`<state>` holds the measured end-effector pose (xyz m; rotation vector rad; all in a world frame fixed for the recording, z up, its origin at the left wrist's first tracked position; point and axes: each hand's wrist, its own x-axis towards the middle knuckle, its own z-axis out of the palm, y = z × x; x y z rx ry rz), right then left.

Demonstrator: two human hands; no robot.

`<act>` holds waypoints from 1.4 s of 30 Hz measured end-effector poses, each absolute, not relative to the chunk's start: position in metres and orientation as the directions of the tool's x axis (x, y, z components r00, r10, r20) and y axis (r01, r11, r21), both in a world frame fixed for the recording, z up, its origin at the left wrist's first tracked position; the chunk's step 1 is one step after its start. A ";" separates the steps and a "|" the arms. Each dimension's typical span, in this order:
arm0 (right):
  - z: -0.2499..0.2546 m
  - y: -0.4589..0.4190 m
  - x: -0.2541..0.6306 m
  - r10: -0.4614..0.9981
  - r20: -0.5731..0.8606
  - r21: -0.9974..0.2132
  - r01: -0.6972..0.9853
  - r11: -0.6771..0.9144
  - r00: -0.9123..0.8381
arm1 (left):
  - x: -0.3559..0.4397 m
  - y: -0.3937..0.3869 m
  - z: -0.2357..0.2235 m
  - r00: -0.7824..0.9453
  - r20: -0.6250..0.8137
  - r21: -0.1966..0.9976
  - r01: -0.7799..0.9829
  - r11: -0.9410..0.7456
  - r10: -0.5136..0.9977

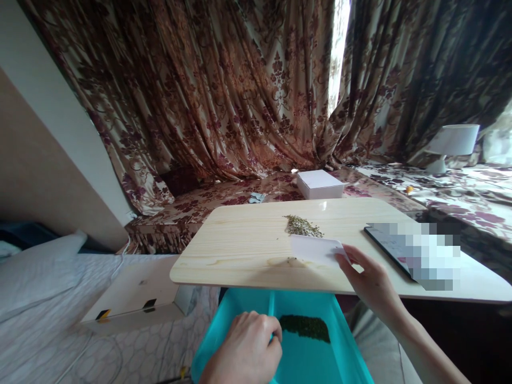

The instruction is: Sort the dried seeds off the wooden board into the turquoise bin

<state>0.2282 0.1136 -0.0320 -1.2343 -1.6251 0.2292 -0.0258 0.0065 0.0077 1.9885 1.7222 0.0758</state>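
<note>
My right hand point(370, 280) pinches a thin white card point(316, 248) with rounded corners by its right end, holding it low over the wooden tabletop point(228, 242). Just beyond the card's far edge lies a loose pile of small greenish dried bits point(304, 226). A few specks are scattered nearer the table's front. My left hand point(252, 346) is closed, thumb against curled fingers, above a turquoise divided tray point(308, 368); whatever is in its fingers cannot be made out. In the tray's right compartment lies a band of dark green bits point(306, 328).
A flat tablet-like device point(392, 250), partly blurred out, lies on the table's right side. Behind the table stands a white box point(319, 184). A larger white box point(136, 288) rests on the bed at left. A white lamp point(456, 141) stands far right.
</note>
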 end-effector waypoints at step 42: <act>-0.038 0.109 0.218 0.865 0.502 -0.778 0.429 0.460 -0.016 | -0.046 0.005 0.006 0.143 -0.250 0.418 0.908 -0.026 0.958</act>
